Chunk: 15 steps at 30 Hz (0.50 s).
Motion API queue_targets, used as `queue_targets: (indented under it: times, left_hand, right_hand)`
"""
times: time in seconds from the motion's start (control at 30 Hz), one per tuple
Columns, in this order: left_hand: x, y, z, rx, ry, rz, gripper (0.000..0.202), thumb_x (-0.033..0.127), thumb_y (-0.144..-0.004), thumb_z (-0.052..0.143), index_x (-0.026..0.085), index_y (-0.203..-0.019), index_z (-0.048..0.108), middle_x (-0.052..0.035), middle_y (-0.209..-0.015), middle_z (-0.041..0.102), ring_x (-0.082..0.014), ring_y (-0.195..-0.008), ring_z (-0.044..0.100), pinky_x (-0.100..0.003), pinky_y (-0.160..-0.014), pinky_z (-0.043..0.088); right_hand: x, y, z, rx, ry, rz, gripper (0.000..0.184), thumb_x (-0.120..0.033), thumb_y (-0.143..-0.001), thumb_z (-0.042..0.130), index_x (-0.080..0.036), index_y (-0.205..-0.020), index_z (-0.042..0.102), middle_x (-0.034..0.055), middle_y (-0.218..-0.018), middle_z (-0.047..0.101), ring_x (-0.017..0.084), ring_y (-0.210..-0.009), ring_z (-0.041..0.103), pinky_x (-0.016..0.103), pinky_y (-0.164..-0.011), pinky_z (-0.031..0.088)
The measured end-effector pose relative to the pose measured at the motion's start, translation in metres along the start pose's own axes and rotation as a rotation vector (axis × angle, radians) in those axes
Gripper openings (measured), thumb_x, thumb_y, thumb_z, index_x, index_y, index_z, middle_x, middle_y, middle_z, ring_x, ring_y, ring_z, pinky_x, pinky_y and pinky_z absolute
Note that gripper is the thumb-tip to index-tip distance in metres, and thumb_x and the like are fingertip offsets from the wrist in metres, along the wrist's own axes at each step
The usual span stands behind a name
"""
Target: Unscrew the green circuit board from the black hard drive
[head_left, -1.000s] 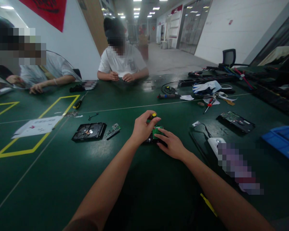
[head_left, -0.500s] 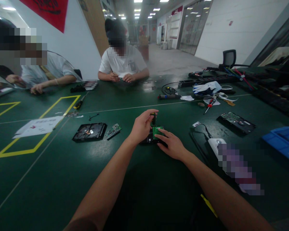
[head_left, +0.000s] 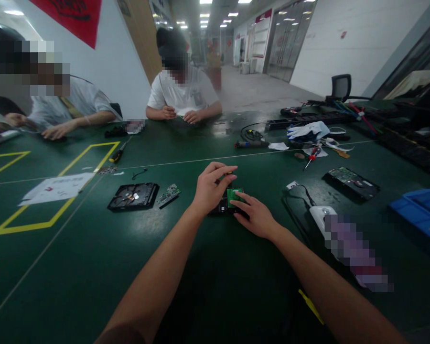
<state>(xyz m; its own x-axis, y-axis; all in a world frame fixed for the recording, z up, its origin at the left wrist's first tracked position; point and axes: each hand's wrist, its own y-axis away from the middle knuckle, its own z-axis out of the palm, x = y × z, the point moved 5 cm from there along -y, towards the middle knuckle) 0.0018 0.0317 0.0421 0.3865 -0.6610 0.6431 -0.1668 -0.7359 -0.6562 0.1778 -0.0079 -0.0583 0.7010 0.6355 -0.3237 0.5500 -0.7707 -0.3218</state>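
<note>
In front of me lies a black hard drive [head_left: 222,209] with a green circuit board [head_left: 232,194] on its upper face. My left hand [head_left: 212,187] is closed over its far left side, thumb and fingers pinching the top of a small screwdriver [head_left: 231,173]. Only a bit of the yellow and black handle shows; its tip is hidden. Resting on the drive's right side is my right hand [head_left: 256,215], fingers spread over the green board and thumb at the near edge, holding the drive.
Left of my hands lie another hard drive [head_left: 133,196] and a loose circuit board [head_left: 169,195]. A further drive [head_left: 351,184], a white device with a cable [head_left: 322,212] and a blue tray [head_left: 421,210] are to the right. Two people sit across the table.
My left fingers have shifted up and over the screwdriver's handle, covering most of it. My right hand and the hard drive stay put. The person at far left has moved a hand.
</note>
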Motion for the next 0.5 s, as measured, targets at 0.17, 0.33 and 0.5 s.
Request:
queue_targets:
  times: [0.17,0.33,0.5]
  left_hand:
    - [-0.0027,0.0009,0.0026,-0.06,0.062,-0.057,0.033,0.024,-0.104,0.052,0.03,-0.131,0.07,-0.005,-0.124,0.071,-0.019,-0.108,0.068,-0.035,-0.091,0.06]
    - [-0.0067,0.0019,0.007,-0.107,0.097,-0.07,0.039,0.024,-0.106,0.046,0.032,-0.139,0.064,-0.005,-0.134,0.068,-0.0199,-0.113,0.067,-0.032,-0.085,0.061]
    - [-0.0037,0.0012,0.0046,-0.033,0.037,-0.008,0.032,0.028,-0.097,0.067,0.031,-0.128,0.072,-0.0065,-0.119,0.066,-0.0186,-0.104,0.064,-0.028,-0.076,0.058]
  right_hand:
    - [-0.0004,0.0001,-0.0006,-0.012,0.006,0.007,0.044,-0.036,-0.1,0.06,-0.033,-0.144,0.059,0.0078,-0.159,0.048,0.034,-0.139,0.054,0.058,-0.111,0.05]
    - [0.0,0.0,-0.0004,-0.005,0.009,0.006,0.045,-0.036,-0.1,0.06,-0.034,-0.144,0.059,0.0074,-0.159,0.049,0.034,-0.138,0.054,0.06,-0.112,0.048]
    - [0.0004,0.0001,0.0004,-0.009,0.012,0.006,0.044,-0.036,-0.1,0.06,-0.034,-0.144,0.058,0.0069,-0.16,0.047,0.033,-0.139,0.054,0.06,-0.113,0.047]
